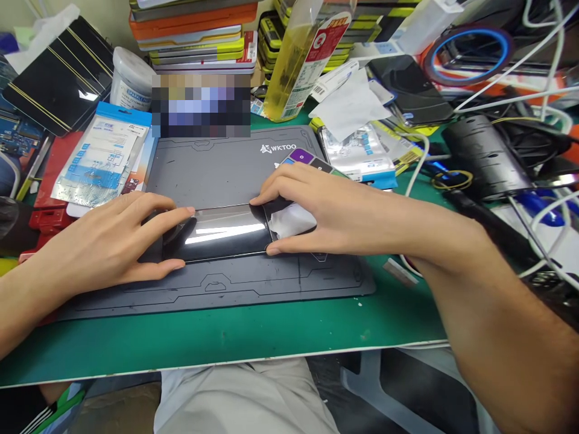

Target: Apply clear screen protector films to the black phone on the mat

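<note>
A black phone with a glossy screen lies sideways on the grey work mat. My left hand grips its left end, thumb at the lower edge and fingers along the upper edge. At the right end, my right hand holds the corners between thumb and index finger. A crumpled white tissue sits under my right palm. Part of a card with coloured squares shows behind my right hand.
Plastic parts packets lie left of the mat. Behind it stand a white tub, stacked trays and a bottle of yellow liquid. Cables, a black phone and a dark cylinder crowd the right. The green table's edge is in front.
</note>
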Motion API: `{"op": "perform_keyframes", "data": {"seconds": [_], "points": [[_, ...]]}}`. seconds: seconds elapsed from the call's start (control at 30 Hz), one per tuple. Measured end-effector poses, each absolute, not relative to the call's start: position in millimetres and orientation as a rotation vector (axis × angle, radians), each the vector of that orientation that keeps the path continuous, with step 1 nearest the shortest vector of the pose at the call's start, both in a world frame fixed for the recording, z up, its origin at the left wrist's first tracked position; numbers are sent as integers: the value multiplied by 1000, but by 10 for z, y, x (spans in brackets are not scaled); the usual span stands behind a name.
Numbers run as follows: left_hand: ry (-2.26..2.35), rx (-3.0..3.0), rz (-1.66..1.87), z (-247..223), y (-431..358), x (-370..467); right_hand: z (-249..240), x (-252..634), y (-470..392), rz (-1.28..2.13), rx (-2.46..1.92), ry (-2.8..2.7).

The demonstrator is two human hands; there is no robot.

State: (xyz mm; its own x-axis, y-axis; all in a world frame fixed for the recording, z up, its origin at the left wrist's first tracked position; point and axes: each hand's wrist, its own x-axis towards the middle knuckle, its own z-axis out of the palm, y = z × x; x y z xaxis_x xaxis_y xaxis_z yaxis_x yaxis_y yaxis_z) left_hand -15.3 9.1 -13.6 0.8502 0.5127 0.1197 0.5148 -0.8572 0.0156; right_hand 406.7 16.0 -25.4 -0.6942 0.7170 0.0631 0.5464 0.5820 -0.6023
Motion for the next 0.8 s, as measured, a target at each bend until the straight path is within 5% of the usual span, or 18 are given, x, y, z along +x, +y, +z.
{"op": "perform_keyframes", "data": {"seconds": [0.8], "points": [[-859, -3018, -236, -110, 86, -171, -201, 4055, 147, 796, -1033, -2545]]}}
